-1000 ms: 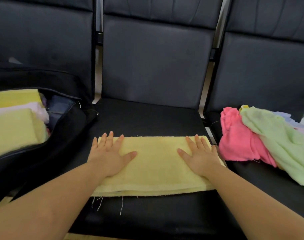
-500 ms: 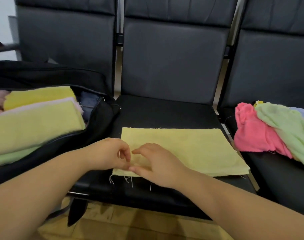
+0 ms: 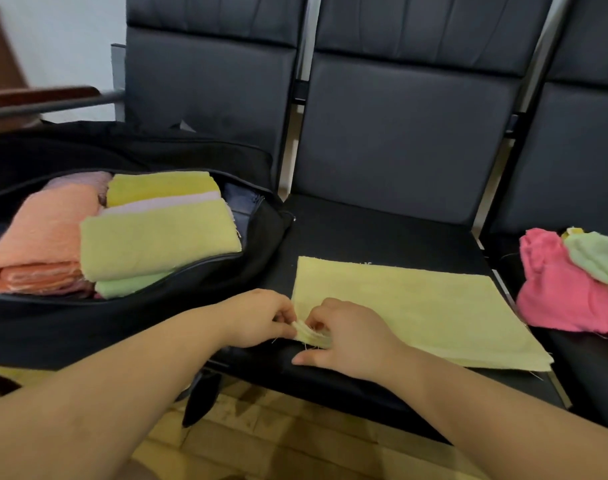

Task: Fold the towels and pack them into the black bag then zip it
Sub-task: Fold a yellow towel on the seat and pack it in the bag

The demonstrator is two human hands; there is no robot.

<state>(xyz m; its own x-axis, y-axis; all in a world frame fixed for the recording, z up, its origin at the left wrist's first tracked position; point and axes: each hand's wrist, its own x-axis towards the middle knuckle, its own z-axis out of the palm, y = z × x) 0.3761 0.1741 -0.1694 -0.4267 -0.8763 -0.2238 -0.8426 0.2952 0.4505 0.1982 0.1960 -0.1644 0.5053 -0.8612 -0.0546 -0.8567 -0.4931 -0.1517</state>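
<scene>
While the yellow towel (image 3: 416, 306) lies flat on the middle seat (image 3: 382, 237), left hand (image 3: 261, 318) & right hand (image 3: 347, 336) both pinch its near-left corner; black bag (image 3: 122, 320) sits unzipped w/ folded towels (image 3: 157, 237) inside.

Matt cloth towel (image 3: 416, 306); leatherette seat (image 3: 382, 233)

The flat towel (image 3: 416, 306) lies on the middle seat (image 3: 382, 233). Left of that seat sits the open bag (image 3: 122, 327), with folded towels (image 3: 157, 237) stacked inside it. Right of the seat lies a heap of unfolded towels (image 3: 565, 289). Both hands, the left hand (image 3: 261, 318) and the right hand (image 3: 347, 337), meet at the flat towel's near left corner.
</scene>
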